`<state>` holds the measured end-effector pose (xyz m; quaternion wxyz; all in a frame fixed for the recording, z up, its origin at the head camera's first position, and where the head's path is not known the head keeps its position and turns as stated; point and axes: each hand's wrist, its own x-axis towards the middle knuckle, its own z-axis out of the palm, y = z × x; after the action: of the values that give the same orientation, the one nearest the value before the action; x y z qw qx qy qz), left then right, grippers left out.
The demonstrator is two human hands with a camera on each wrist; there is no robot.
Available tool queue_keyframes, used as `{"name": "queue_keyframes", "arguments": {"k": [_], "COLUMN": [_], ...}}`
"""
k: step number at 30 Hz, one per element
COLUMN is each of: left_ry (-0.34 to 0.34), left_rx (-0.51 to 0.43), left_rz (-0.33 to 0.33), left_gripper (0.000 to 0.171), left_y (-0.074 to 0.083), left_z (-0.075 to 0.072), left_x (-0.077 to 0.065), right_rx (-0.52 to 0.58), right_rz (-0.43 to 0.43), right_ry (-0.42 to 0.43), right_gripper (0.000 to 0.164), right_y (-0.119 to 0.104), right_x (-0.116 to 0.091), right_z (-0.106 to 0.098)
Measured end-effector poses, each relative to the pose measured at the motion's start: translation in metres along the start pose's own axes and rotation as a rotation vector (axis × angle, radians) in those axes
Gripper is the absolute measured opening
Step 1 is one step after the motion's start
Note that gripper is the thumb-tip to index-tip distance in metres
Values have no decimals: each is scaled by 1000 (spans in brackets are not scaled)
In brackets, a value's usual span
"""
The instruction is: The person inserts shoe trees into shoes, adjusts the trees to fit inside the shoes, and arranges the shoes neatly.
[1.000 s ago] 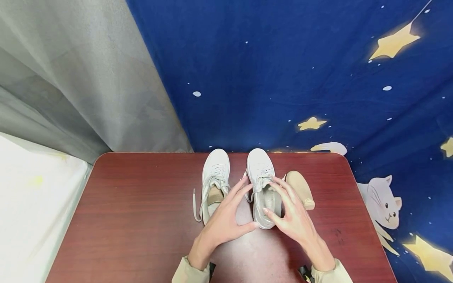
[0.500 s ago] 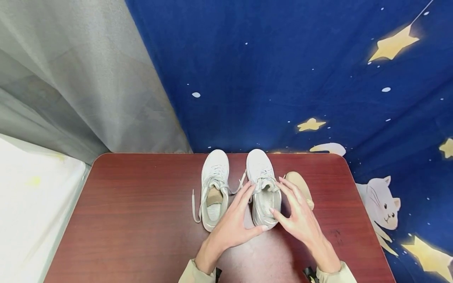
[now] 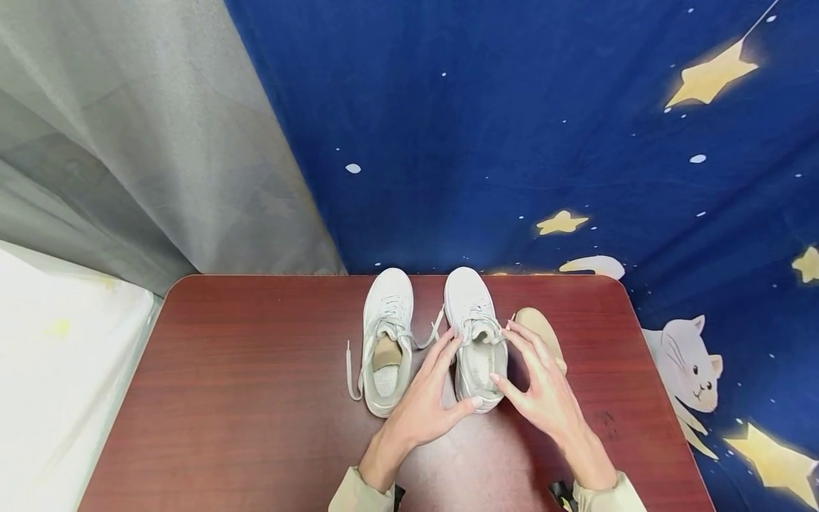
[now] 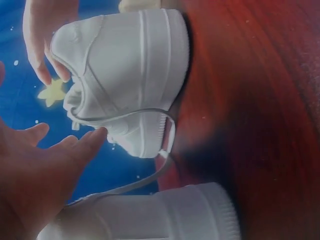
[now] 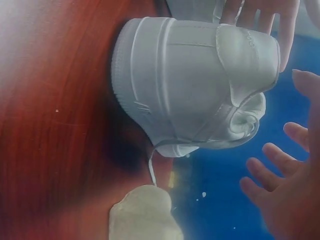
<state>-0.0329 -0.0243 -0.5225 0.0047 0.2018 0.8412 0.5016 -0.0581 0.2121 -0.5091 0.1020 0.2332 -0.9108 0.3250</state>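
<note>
Two white lace-up sneakers stand side by side, toes toward the far table edge. My left hand (image 3: 422, 409) and right hand (image 3: 544, 398) are on either side of the right sneaker (image 3: 470, 302), thumbs near its heel opening. In the right wrist view, the right fingers (image 5: 272, 175) are straight, relaxed and apart from the sneaker. The left fingertips (image 4: 97, 137) lie near its lace in the left wrist view. Inside the left sneaker (image 3: 388, 291) shows a tan piece (image 3: 387, 353). A beige, rounded piece (image 3: 536, 323) lies right of the right sneaker, partly behind my right hand.
Everything stands on a reddish-brown table (image 3: 243, 391). A loose lace (image 3: 350, 373) trails left of the left sneaker, and another lace (image 3: 438, 323) lies between the sneakers. Behind the table hang a grey curtain (image 3: 192, 178) and a blue star-patterned curtain (image 3: 448, 156).
Both hands have shifted slightly to the right, and the right fingertips have drawn away from the right sneaker's laces. The sneakers have stayed in place.
</note>
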Motion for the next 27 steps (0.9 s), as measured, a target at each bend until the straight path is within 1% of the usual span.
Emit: {"name": "queue_keyframes", "arguments": {"k": [9, 16, 22, 24, 27], "left_ry": [1, 21, 9, 4, 9], "left_rx": [-1, -5, -17, -16, -5], "left_rz": [-4, 27, -2, -13, -11], "left_gripper": [86, 84, 84, 84, 84], "left_y": [-10, -15, -16, -18, -21], "left_z": [9, 12, 14, 14, 16], "left_x": [1, 5, 7, 8, 8], "right_rx": [-23, -32, -56, -49, -33], "right_rz": [35, 23, 20, 16, 12], "right_ry": [-9, -6, -13, -14, -13], "right_gripper": [73, 73, 73, 72, 72], "right_y": [6, 10, 12, 14, 17], "right_x": [-9, -9, -6, -6, -6], "right_z": [-2, -3, -5, -5, -6]}}
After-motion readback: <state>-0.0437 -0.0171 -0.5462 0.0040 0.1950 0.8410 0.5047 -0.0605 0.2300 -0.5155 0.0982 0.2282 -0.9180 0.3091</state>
